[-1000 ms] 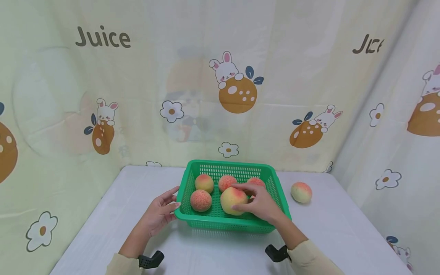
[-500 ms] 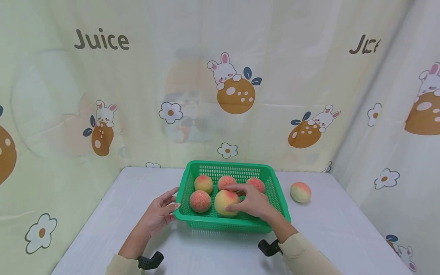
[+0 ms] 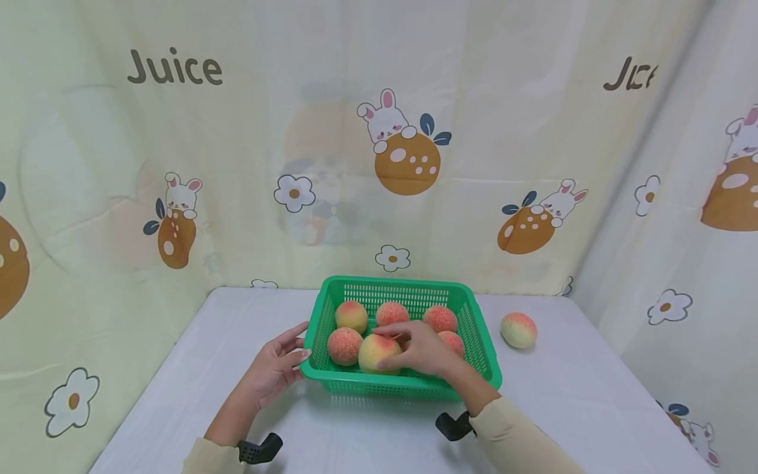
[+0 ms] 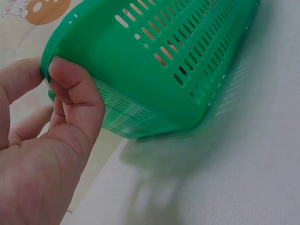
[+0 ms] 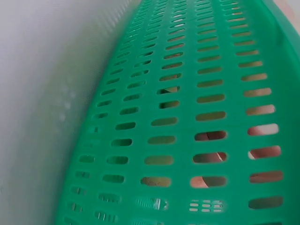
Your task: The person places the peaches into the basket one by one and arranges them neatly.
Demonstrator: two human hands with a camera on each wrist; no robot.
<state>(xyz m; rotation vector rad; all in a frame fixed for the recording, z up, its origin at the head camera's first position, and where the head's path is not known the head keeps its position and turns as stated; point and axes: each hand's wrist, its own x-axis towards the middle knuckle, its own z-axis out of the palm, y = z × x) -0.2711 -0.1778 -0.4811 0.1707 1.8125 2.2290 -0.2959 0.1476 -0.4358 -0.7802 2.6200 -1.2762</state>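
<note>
A green plastic basket [image 3: 408, 388] with slotted walls stands on the table, several peaches inside it. My left hand [image 3: 274, 368] pinches the basket's rim at the left front corner; in the left wrist view the thumb and fingers [image 4: 75, 89] meet around that rim. Inside the basket, my right hand [image 3: 423, 349] grips a large yellow peach [image 3: 374, 355] with a red blush. A red speckled peach [image 3: 345, 346] sits just left of it. Behind lie a yellow-red peach [image 3: 352, 316] and two reddish ones. Another reddish peach [image 3: 453, 342] is partly hidden by the right hand.
One pale peach [image 3: 518, 330] lies on the white tabletop [image 3: 568, 388], right of the basket. A patterned curtain [image 3: 249, 164] hangs behind and along both sides. The basket's front wall [image 5: 187, 117] fills most of the right wrist view and hides much of the hand.
My right hand has moved left inside the basket with the yellow peach, up close to the red speckled one. The reddish peach behind that hand shows more. My left hand stays at the rim.
</note>
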